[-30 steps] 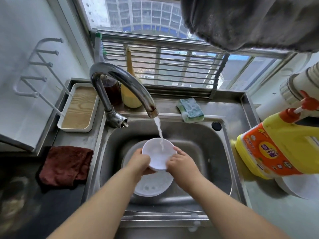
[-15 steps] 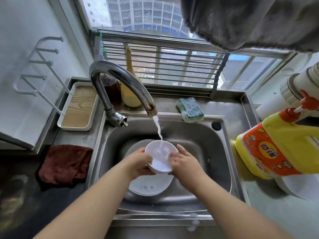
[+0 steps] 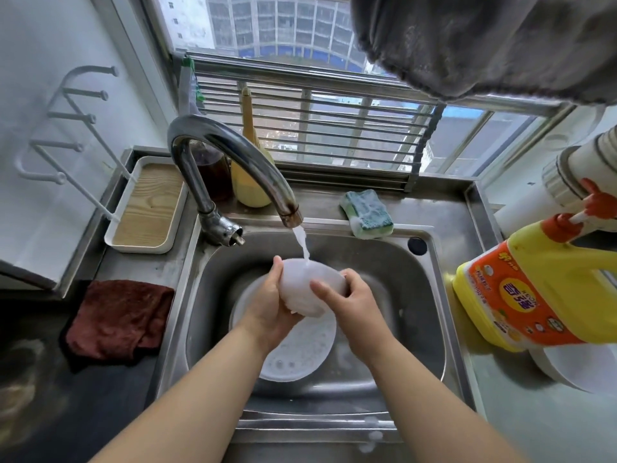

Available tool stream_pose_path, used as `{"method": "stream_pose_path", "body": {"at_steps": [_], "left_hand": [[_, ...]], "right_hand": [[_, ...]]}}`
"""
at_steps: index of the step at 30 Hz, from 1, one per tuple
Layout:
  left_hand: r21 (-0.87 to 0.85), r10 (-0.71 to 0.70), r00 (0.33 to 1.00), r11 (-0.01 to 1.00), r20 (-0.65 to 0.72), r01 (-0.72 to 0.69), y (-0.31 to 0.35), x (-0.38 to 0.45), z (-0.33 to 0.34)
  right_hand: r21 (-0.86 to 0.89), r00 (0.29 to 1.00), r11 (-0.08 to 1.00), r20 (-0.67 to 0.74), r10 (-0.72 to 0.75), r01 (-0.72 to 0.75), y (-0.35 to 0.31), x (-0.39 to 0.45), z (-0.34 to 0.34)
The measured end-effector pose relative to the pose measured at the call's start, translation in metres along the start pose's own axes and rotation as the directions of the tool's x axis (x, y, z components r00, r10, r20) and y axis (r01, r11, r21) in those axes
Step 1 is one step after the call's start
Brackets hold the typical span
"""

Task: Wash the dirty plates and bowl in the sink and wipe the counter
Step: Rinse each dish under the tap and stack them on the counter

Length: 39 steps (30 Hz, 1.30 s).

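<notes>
Bowl (image 3: 309, 289) was turned underside-up over the sink (image 3: 384, 262), tap water hitting it. Left hand (image 3: 270, 305) gripped its left edge, right hand (image 3: 354, 300) clasped its right side. Plate (image 3: 300, 349) lay directly below both hands.

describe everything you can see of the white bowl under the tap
The small white bowl, matte and plastic-looking, is held over the steel sink, turned so its outer side faces the camera; its inside is hidden. Tap water lands on its upper edge. The left hand grips it from the left and below, the right hand from the right. A white plate lies below.
</notes>
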<state>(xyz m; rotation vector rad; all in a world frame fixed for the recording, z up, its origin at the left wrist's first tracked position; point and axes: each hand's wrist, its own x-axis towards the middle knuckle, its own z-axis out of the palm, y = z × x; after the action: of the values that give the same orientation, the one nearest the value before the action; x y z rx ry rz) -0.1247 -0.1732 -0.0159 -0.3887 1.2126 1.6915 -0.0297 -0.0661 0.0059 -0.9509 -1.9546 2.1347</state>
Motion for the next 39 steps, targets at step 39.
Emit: {"method": "stream_pose_path", "body": {"at_steps": [39], "left_hand": [[0.016,0.067,0.997,0.998,-0.027,-0.067,0.022,-0.026,0.020]], "right_hand": [[0.430,0.951,0.870,-0.074,0.300,-0.241,-0.025,0.019,-0.013]]}}
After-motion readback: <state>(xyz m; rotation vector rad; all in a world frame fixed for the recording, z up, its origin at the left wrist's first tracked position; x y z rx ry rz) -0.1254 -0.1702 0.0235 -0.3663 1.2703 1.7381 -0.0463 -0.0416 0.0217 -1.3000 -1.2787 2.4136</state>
